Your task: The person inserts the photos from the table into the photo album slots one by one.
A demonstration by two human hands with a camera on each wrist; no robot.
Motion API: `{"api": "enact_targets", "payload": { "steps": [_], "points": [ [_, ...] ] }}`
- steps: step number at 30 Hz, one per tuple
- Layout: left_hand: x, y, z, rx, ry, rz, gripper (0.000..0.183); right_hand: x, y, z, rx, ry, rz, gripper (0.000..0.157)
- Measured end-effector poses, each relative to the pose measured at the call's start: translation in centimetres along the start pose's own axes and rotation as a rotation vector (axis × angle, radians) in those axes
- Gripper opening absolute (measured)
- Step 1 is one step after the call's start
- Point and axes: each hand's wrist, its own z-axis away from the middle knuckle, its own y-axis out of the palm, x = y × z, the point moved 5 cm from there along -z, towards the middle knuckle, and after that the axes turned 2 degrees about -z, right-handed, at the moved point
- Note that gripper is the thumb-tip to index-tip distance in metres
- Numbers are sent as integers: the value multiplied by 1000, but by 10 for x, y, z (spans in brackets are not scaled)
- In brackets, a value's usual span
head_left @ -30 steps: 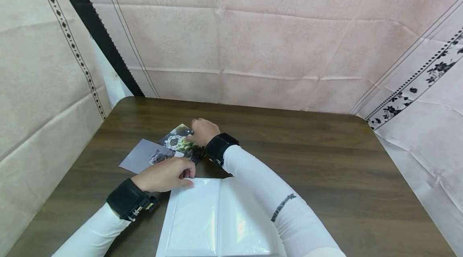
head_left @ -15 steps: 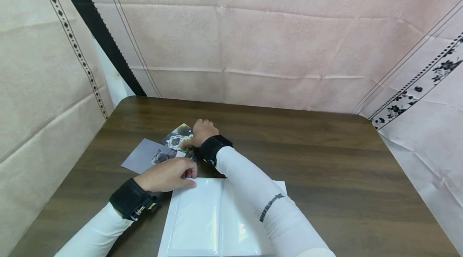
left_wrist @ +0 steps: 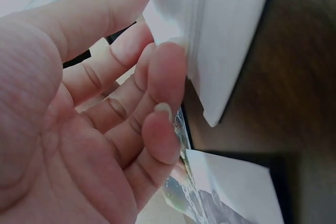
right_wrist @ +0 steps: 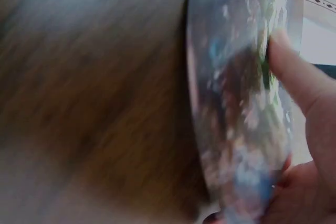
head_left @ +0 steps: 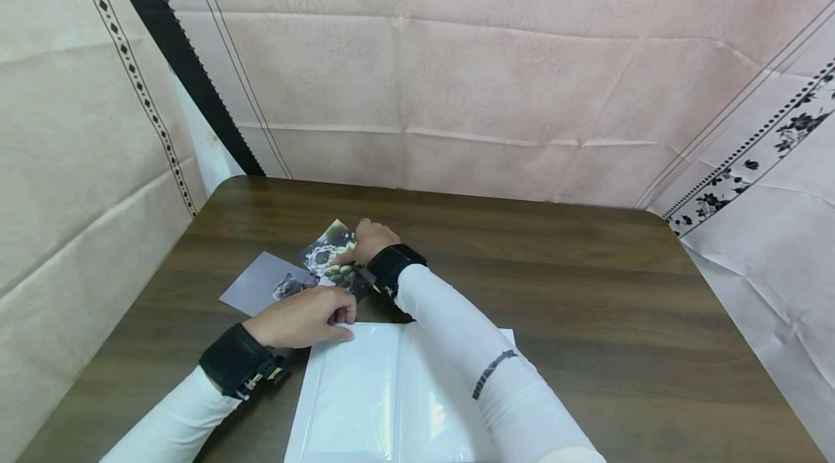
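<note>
An open photo album [head_left: 352, 398] with clear sleeves lies at the table's near edge. My left hand [head_left: 301, 318] pinches its upper left edge, thumb over the page; the album edge [left_wrist: 226, 35] sits between thumb and fingertips in the left wrist view. Beyond it, my right hand [head_left: 370, 243] holds a dark photo print [head_left: 321, 254] showing a white wreath and green flowers. In the right wrist view the thumb [right_wrist: 296, 72] presses the face of the bowed print [right_wrist: 239, 103], with fingers behind. A grey photo print [head_left: 257, 283] with a small animal lies to the left, partly hidden by my left hand.
The brown wooden table [head_left: 587, 318] extends widely to the right. Pale patterned cloth [head_left: 483, 101] hangs behind its far edge. Black bands with cameras [head_left: 238, 361] circle both wrists, and my right sleeve [head_left: 483, 354] covers part of the album's right page.
My right hand has shifted slightly, and the wreath print has moved a little to the right with it. The left hand keeps its place on the album edge.
</note>
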Motion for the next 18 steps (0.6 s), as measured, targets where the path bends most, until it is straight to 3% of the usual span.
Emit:
{"api": "enact_targets", "payload": {
  "steps": [4,8,18],
  "points": [
    [0,1,0,-13,15,2,12,-5,-7,-1,-19,-49,-71,46],
    [-1,0,-1,-23,18,-3,13,-12,-17,0,-47,-97,-129,43],
    [-2,-1,-1,-23,11,-6,11,-32,-46,19,-15,-205,-261,23]
  ]
}}
